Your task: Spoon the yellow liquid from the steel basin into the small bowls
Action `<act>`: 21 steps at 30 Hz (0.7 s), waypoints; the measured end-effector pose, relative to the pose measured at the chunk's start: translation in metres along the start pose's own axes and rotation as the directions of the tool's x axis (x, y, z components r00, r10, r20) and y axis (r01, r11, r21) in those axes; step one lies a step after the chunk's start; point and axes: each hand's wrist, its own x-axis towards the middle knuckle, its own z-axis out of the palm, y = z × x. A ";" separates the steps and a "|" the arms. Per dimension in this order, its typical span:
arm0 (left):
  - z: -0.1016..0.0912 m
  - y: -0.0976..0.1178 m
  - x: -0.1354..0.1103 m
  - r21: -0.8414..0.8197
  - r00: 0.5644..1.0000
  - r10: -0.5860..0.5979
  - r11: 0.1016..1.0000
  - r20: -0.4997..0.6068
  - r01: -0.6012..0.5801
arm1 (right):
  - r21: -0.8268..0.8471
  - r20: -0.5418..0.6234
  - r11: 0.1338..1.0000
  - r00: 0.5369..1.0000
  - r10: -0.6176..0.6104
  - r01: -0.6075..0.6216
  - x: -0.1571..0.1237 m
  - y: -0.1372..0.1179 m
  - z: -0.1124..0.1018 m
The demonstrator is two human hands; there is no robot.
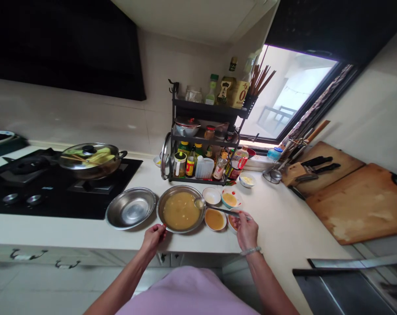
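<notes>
A steel bowl (pixel 162 205) full of yellow-brown liquid sits on the white counter. My left hand (pixel 153 236) grips its near rim, fingers closed. My right hand (pixel 246 227) is closed on the handle of a metal ladle (pixel 214 208) whose cup rests over the bowl's right rim. Small bowls stand just right of it: one with orange-brown liquid (pixel 215 219), one with yellow liquid (pixel 230 199), a white one (pixel 211 195), and another partly hidden under my right hand.
An empty steel bowl (pixel 130 208) sits to the left. A lidded pan (pixel 90 160) stands on the black hob (pixel 54 192). A spice rack (pixel 205 144) stands behind the bowls. Wooden cutting boards (pixel 359 201) and knives (pixel 316 164) lie at right; a sink edge (pixel 349 280) is lower right.
</notes>
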 end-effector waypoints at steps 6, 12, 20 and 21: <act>0.002 0.002 -0.002 0.027 1.000 -0.004 1.000 -0.022 0.005 | -0.015 -0.204 0.988 0.967 -0.151 0.151 0.036 -0.023 -0.031; 0.001 0.002 -0.002 0.027 1.000 0.014 1.000 -0.010 -0.013 | -0.195 -0.271 0.946 0.913 -0.304 0.257 0.064 -0.020 -0.055; 0.001 0.000 -0.001 0.012 0.999 0.031 0.999 -0.008 -0.031 | -0.573 0.180 0.631 0.832 -0.525 0.523 0.050 -0.009 -0.064; 0.001 0.000 -0.001 0.011 0.999 0.033 0.999 -0.007 -0.033 | -0.571 0.256 0.579 0.797 -0.548 0.582 0.046 -0.010 -0.061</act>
